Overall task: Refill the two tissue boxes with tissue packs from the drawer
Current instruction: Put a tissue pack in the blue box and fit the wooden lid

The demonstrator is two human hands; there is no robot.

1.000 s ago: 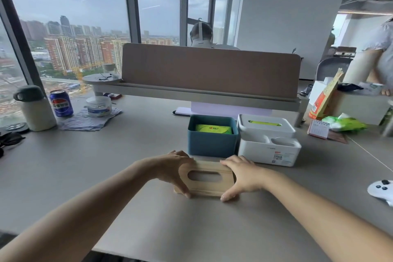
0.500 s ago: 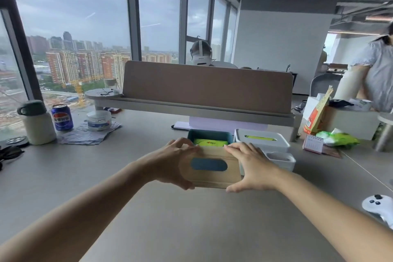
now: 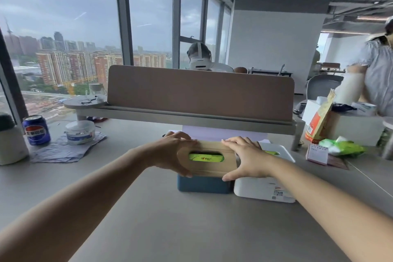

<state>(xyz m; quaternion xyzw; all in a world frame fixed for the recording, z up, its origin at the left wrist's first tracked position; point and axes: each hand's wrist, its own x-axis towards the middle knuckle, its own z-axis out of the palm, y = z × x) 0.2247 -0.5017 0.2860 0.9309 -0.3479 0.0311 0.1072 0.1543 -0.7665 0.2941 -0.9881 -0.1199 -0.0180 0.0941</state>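
A blue tissue box (image 3: 203, 185) stands on the grey desk in front of me. A wooden lid (image 3: 209, 167) with an oval slot sits on top of it, and a green tissue pack (image 3: 205, 157) shows through the slot. My left hand (image 3: 176, 152) grips the lid's left end and my right hand (image 3: 247, 158) grips its right end. Touching the blue box on the right is a white tissue box (image 3: 264, 187) with its lid on; a strip of green shows in its slot.
A brown desk divider (image 3: 200, 93) on a grey shelf rises behind the boxes. At left are a cola can (image 3: 36, 130), a round tub (image 3: 79, 132) on a cloth and a white jug (image 3: 10, 140). At right are a small calendar (image 3: 316, 153), green packets and a standing person (image 3: 378, 74).
Both hands lifted the wooden lid off the desk, carried it forward and set it on top of the blue box. The camera view tilted up.
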